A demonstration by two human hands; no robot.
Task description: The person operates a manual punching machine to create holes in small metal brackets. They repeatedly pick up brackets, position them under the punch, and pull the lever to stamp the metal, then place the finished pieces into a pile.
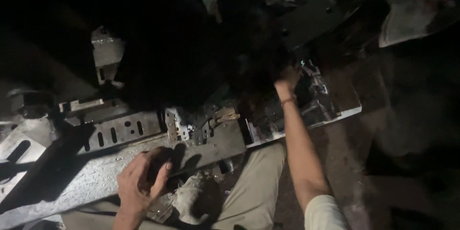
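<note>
Dark workshop, slotted metal plate [120, 132], left hand [141, 182]

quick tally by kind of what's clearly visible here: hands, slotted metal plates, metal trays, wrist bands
Hands: 2, left hand resting at the bench edge, right hand reaching into the tray
Slotted metal plate: 1
Metal tray: 1
Wrist band: 1
Total: 5; the dark areas hide anything more.

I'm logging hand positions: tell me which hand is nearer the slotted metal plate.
Left. The left hand rests just below the slotted metal plate; the right hand reaches far off to its right, into the dark parts.
</note>
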